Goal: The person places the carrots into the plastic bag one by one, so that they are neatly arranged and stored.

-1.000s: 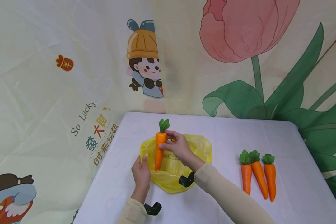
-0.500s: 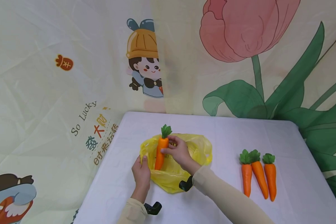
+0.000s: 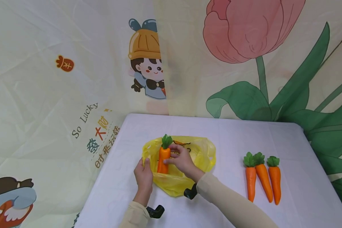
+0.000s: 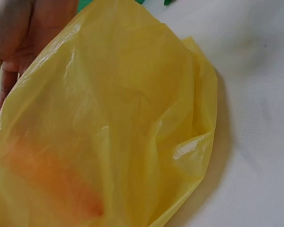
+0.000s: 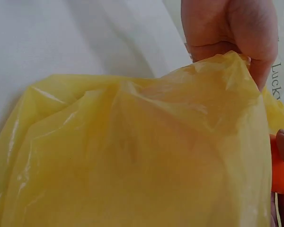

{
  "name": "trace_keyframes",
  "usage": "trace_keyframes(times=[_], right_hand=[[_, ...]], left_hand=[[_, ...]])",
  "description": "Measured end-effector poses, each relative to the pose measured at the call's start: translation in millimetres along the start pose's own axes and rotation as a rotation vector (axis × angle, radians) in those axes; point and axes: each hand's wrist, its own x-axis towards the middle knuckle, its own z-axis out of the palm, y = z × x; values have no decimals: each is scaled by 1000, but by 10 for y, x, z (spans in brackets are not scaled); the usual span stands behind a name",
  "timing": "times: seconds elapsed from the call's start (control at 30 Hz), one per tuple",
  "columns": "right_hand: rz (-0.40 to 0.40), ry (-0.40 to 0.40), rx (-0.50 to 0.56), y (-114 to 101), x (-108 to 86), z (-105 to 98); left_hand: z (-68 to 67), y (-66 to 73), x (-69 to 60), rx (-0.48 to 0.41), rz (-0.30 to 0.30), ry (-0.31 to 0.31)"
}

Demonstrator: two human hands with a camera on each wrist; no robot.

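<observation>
A yellow plastic bag (image 3: pixel 178 183) lies on the table with its mouth spread. My left hand (image 3: pixel 143 175) pinches the left rim of the bag. With thumb and fingers, my right hand (image 3: pixel 183 161) holds an orange carrot (image 3: pixel 164 154) upright at the bag's opening, green leaves (image 3: pixel 166 141) on top. The carrot's lower end is hidden behind the front of the bag. Through the plastic in the left wrist view, a blurred orange shape (image 4: pixel 57 179) shows. The right wrist view has the bag (image 5: pixel 132 156) in front and part of the carrot (image 5: pixel 280 172) at the edge.
Three more carrots lie on the right side of the white-covered table (image 3: pixel 225 142): a left one (image 3: pixel 250 183), a middle one (image 3: pixel 263 180) and a right one (image 3: pixel 275 183). A printed cloth backdrop (image 3: pixel 185 88) stands behind the table.
My right hand has moved down with the carrot, which has sunk deeper into the bag's opening. The left hand stays on the rim, and the three carrots have not moved.
</observation>
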Motion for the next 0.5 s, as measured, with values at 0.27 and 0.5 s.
trace_keyframes(times=[0.27,0.5], right_hand=[[34,-14,-37,96,32,17],[76,24,-54,192,110,20]], left_hand=[[5,6,-2,-14,13,5],[5,4,-10,-11,13,3]])
